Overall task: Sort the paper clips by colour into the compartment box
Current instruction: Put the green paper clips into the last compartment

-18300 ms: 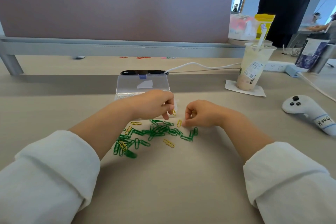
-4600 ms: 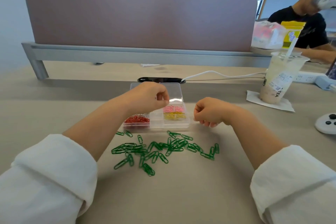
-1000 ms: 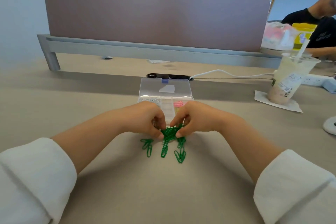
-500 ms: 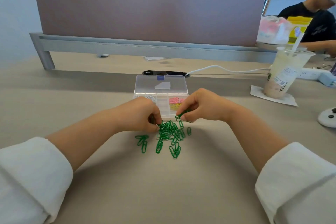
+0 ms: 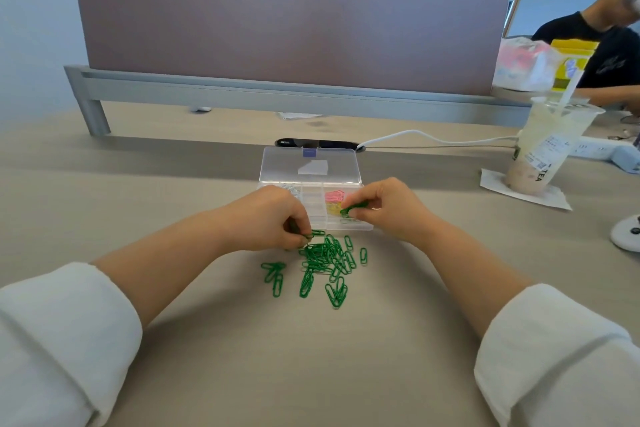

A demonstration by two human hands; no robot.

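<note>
Green clips (image 5: 325, 260) heaped on desk just before compartment box (image 5: 313, 210). Right hand (image 5: 384, 210) pinches few over box; left hand (image 5: 273, 218) pinching at heap edge. Light, springy wire, tangle-prone; pinch mid-loop.

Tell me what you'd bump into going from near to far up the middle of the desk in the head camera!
Green paper clips → compartment box with pink paper clips → open clear lid → black cable slot → grey divider rail → mauve partition screen.
</note>
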